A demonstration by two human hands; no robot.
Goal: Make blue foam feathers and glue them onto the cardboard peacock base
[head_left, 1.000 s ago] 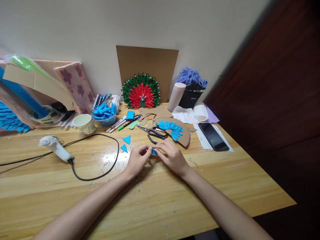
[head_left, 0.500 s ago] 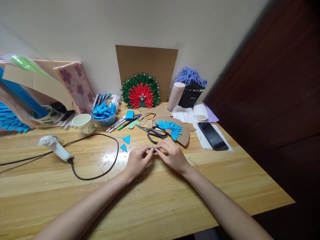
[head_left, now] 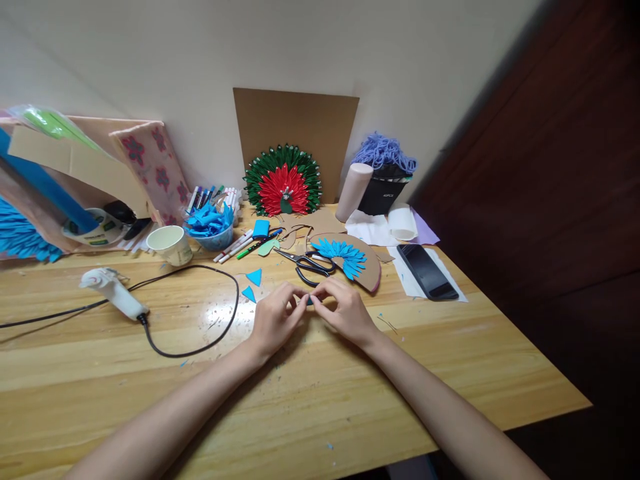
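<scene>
The yellow varnished wooden tabletop (head_left: 350, 387) is carrying everything. At about twelve o'clock from the hands a brown cardboard half-disc with blue paper petals (head_left: 350, 259) is lying, with black-handled scissors (head_left: 306, 265) just beside it at eleven o'clock; two loose blue paper triangles (head_left: 251, 285) are lying at ten o'clock. The left hand (head_left: 274, 320) and the right hand (head_left: 345, 312) are meeting fingertip to fingertip just above the wood, their fingers pinching shut on a small blue folded paper piece (head_left: 310, 301), mostly hidden between them. It is looking light, thin and easily creased, so gripping it gently at its edges or folded corner with fingertips seems best, without crushing it
</scene>
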